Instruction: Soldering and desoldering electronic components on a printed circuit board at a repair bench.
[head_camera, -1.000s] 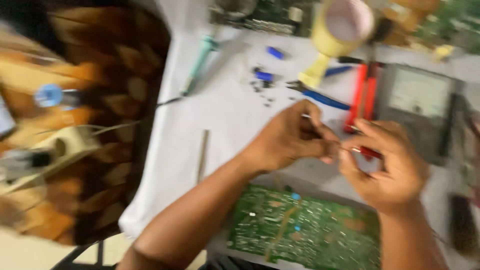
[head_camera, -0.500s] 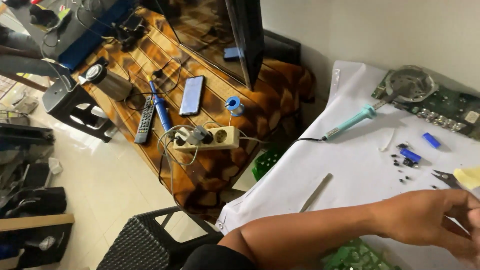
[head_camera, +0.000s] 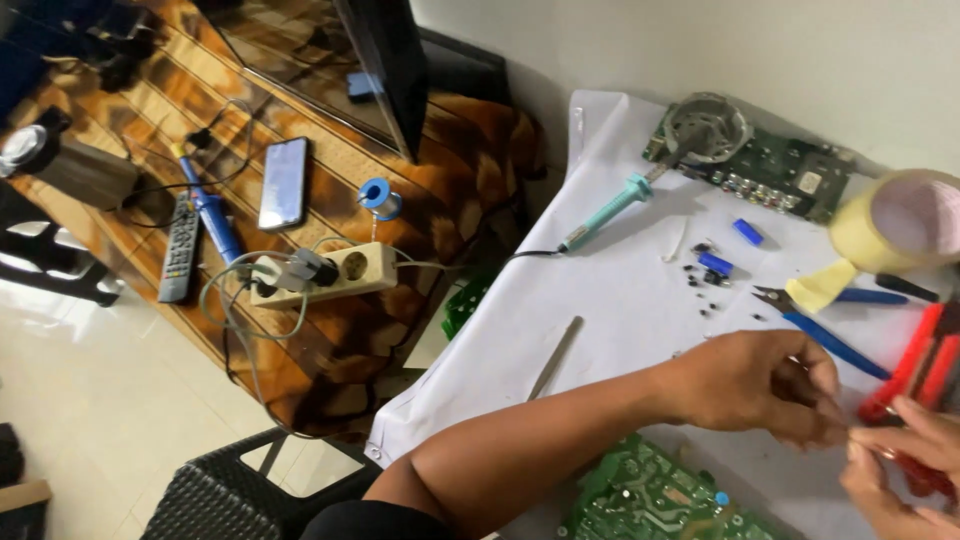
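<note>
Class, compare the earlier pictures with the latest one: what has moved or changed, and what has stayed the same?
The view swung left, bringing the floor mat's power strip and phone into view. The left hand and right hand now sit at the lower right edge, fingertips still pinched together on something too small to identify. The soldering iron, blue cutters, tape roll and green circuit board kept their places.

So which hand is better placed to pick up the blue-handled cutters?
Probably the left hand: the blue-handled cutters lie just beyond its knuckles on the white cloth. The right hand sits nearer the red-handled pliers.
</note>
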